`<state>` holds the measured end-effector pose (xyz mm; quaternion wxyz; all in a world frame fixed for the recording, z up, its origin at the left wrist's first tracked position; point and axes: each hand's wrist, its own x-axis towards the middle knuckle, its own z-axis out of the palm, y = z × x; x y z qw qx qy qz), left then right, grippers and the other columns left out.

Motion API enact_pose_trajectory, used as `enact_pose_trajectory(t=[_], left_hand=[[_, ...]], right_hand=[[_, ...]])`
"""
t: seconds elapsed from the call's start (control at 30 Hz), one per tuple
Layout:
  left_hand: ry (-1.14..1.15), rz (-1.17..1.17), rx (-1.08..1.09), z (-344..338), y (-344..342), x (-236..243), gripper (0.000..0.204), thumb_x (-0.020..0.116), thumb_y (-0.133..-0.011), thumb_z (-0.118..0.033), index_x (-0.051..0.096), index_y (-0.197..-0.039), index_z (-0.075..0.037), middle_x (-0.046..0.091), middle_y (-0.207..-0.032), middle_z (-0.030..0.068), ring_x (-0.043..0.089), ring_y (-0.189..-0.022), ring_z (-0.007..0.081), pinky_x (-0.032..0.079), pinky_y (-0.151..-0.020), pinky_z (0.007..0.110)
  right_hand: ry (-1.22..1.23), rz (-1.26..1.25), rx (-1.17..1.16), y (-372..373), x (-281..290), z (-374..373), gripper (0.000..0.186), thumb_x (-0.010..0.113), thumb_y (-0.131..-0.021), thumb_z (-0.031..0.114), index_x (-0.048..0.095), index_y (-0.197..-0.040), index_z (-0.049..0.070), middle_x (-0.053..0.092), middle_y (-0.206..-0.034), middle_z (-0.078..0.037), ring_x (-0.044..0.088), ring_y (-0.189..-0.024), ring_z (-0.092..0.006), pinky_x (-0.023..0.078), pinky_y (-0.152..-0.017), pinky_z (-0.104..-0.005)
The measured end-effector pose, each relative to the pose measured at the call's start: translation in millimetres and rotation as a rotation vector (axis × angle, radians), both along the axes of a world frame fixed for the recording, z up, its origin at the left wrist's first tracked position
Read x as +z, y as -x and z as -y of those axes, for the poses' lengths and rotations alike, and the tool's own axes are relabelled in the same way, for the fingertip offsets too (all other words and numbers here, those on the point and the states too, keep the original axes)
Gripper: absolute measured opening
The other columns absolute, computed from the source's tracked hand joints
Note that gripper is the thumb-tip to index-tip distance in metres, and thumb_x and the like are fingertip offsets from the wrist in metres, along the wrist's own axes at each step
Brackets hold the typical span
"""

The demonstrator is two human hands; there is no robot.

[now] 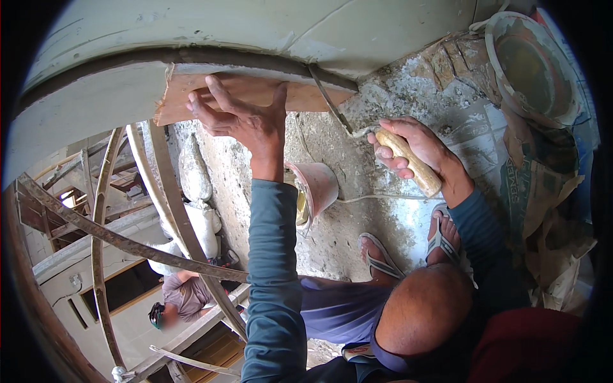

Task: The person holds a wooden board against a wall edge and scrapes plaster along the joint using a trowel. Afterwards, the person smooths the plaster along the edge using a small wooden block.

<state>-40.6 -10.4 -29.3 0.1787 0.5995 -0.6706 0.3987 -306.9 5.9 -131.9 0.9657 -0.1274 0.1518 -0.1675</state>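
A plywood strip [319, 96] runs along the edge of a pale wall panel [332, 32]; my left hand [237, 115] rests against its face with fingers spread and slightly bent. My right hand [408, 153] is closed round the wooden handle [415, 167] of a trowel, whose narrow blade [330, 103] reaches up across the strip's right part to the dark edge above it. A pinkish bucket [319, 195] stands on the rough floor below, between my hands.
At right are a bucket of murky liquid [530, 70] and torn paper sacks [530, 198]. Curved strips [102, 217] cross the left opening, past white sacks [195, 172]. A co-worker [182, 300] is at lower left. My feet [440, 236] are on the dusty floor [408, 220].
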Motion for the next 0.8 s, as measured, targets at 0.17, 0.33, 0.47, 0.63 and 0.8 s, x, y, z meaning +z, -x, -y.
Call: enact_pose_trajectory(t=[0.17,0.33,0.47,0.63,0.8], left_hand=[[-0.002,-0.022,-0.017,3,3,-2,0.125,0.088,-0.064,-0.055,0.017,-0.153,-0.004,0.01,-0.146,0.0276,0.011,-0.139,0.0503,0.021,-0.106,0.063],[-0.014,-0.008,0.003,5,0,-4,0.127,0.09,-0.063,-0.049,0.014,-0.152,-0.002,0.005,-0.147,0.033,0.009,-0.139,0.0488,0.014,-0.108,0.061],[0.073,0.031,0.017,8,-5,-5,0.12,0.088,-0.064,-0.047,0.02,-0.153,-0.005,0.015,-0.147,0.026,0.017,-0.139,0.0495,0.022,-0.104,0.061],[0.084,-0.03,0.02,-3,3,6,0.117,0.092,-0.06,-0.035,0.024,-0.152,-0.009,0.018,-0.148,0.0238,0.019,-0.139,0.0461,0.021,-0.105,0.059],[0.05,-0.143,0.003,-14,12,28,0.106,0.091,-0.062,-0.029,0.033,-0.148,-0.01,0.031,-0.145,0.0196,0.023,-0.138,0.0408,0.019,-0.108,0.056]], right_hand=[[0.088,-0.065,-0.031,1,37,4,0.036,0.048,-0.102,0.036,0.056,-0.101,0.001,0.053,-0.074,-0.003,0.05,-0.05,-0.0088,0.043,-0.039,-0.0239],[0.149,-0.008,-0.03,2,70,5,0.034,0.047,-0.102,0.034,0.056,-0.099,0.002,0.054,-0.074,-0.005,0.051,-0.051,-0.0104,0.044,-0.039,-0.0255],[0.175,0.016,-0.024,6,77,6,0.036,0.047,-0.103,0.035,0.056,-0.099,0.0,0.055,-0.073,-0.006,0.051,-0.048,-0.0107,0.044,-0.038,-0.0254],[0.247,0.052,-0.094,12,66,-2,0.041,0.047,-0.103,0.039,0.056,-0.104,-0.001,0.057,-0.076,-0.006,0.052,-0.047,-0.0112,0.045,-0.039,-0.0258],[0.75,-0.148,-0.205,-4,46,22,0.042,0.044,-0.105,0.039,0.057,-0.104,-0.001,0.056,-0.075,-0.004,0.05,-0.054,-0.0082,0.041,-0.048,-0.0244]])
